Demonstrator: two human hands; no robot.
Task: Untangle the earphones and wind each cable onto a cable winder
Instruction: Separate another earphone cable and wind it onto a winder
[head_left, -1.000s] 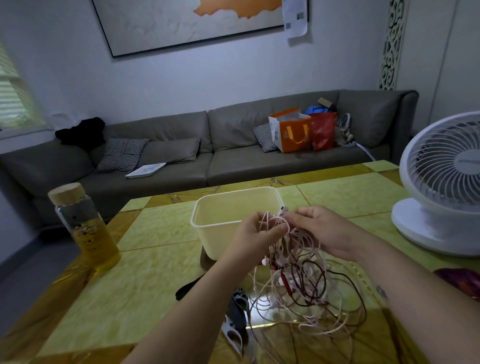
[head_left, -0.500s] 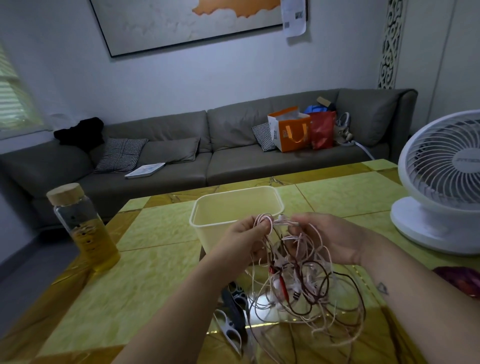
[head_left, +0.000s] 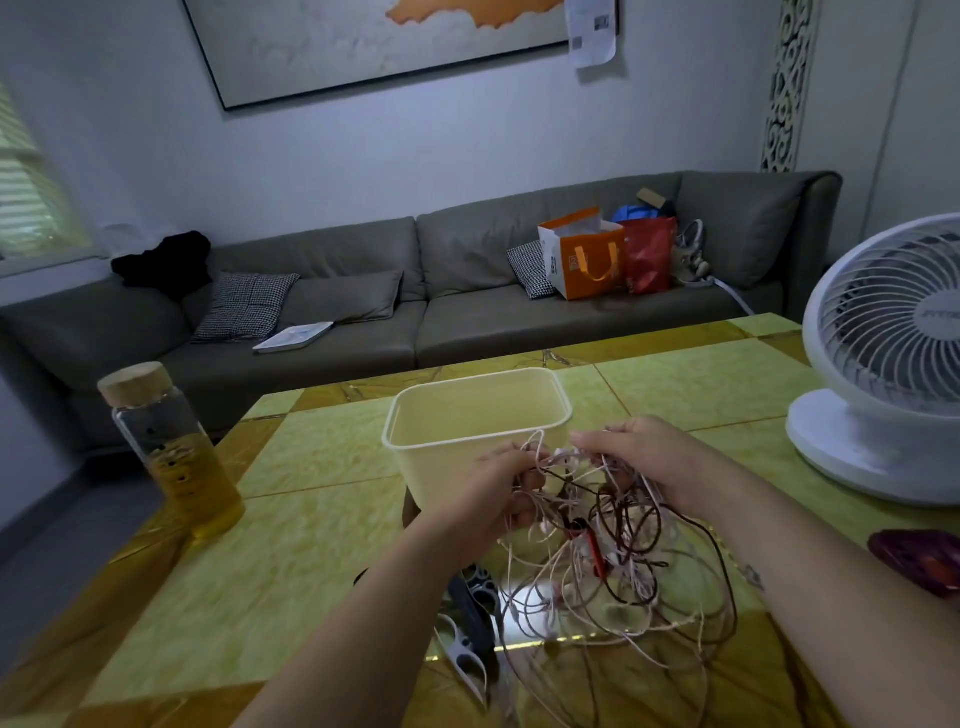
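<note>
Earphones (head_left: 613, 551) tangled at lower centre of the frame — left grip (head_left: 496, 491) and right grip (head_left: 641, 457) each pinch the cables.

Your earphones (head_left: 608, 551): one knot of pink-white, dark brown and red cables.
Your left hand (head_left: 498, 483) and right hand (head_left: 639, 457) hold its top; loops spill onto the bench (head_left: 311, 519), with the cable winders (head_left: 470, 618) flat at the knot's 8 o'clock.

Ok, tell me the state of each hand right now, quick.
Left hand: fingers curled round strands at the top of the earphone tangle.
Right hand: fingers pinching pale strands of the same tangle.
</note>
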